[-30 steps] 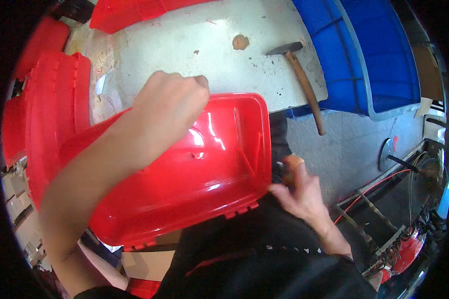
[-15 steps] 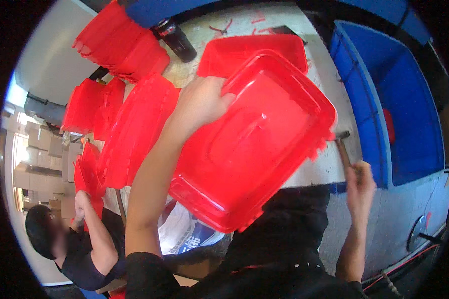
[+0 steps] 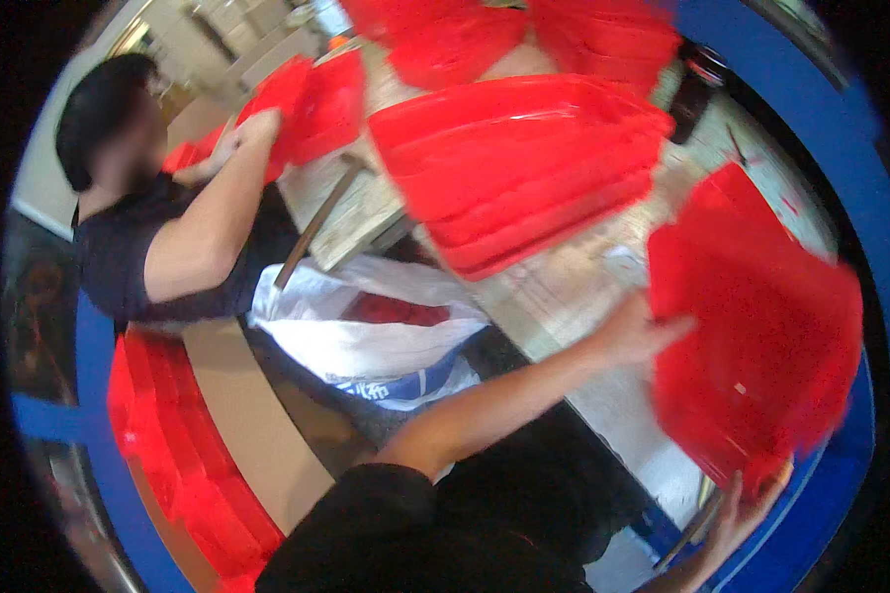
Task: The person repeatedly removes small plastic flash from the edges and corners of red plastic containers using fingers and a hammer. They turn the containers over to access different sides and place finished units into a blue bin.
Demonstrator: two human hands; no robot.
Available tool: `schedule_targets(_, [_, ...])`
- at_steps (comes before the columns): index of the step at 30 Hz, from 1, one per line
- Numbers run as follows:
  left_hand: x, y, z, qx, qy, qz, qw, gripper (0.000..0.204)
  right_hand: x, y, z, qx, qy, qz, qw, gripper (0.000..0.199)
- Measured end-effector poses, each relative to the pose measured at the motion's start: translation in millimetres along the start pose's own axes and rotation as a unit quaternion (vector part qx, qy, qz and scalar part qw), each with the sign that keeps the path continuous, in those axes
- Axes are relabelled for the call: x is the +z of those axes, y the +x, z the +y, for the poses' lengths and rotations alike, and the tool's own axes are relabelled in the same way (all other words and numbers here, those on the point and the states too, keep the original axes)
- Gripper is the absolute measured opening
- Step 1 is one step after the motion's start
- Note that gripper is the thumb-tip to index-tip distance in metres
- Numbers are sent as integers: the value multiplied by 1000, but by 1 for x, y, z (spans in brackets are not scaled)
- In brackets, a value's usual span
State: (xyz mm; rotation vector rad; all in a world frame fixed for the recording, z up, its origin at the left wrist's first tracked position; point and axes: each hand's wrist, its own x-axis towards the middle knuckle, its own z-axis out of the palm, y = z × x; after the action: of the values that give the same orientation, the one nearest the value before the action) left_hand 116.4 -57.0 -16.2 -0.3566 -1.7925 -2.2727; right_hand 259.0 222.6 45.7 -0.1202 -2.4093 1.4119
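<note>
A red plastic tub (image 3: 761, 336), smeared by motion, is tilted up at the right, with part of another red tub showing behind its upper edge. My left hand (image 3: 635, 336) grips its left side, one digit over the rim and the other fingers hidden. Below the tub's lower corner, my right hand (image 3: 750, 519) holds a hammer (image 3: 697, 529) by its wooden handle. The fingers of that hand also touch the corner of the tub.
Nested red tubs (image 3: 524, 168) stand on the worktable (image 3: 554, 306); more stacks are behind. A dark bottle (image 3: 697, 94) stands at the back. At left, a co-worker (image 3: 183, 227) handles red pieces. A white sack (image 3: 366, 316) and a carton of red tubs (image 3: 183, 445) are nearer.
My view has swung left, so the table and co-worker appear farther right and higher. The held tub is now at the right; my right hand, formerly apart, is at its lower corner with the hammer.
</note>
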Motion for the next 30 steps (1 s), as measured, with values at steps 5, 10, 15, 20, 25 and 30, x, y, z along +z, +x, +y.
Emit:
schedule_targets(5, [-70, -36, 7, -119, 398, -440, 797, 40, 12, 21, 7, -327, -408, 87, 848, 68])
schedule_targets(10, [-298, -121, 71, -463, 94, -385, 793, 27, 45, -51, 19, -172, -516, -152, 825, 81])
schedule_targets(15, [-400, -166, -19, -650, 498, -223, 529, 26, 50, -72, 7, -121, -419, -127, 891, 56])
schedule_targets(20, [-373, -214, -154, -594, 535, -258, 543, 25, 54, -90, -17, -8, -407, -135, 903, 55])
schedule_targets(25, [-374, -229, -185, -586, 572, -290, 495, 24, 67, -105, -35, -1, -323, -126, 938, 43])
schedule_targets(30, [-384, -204, -125, -528, 670, -248, 459, 24, 82, -107, -36, -42, -238, -223, 944, 32])
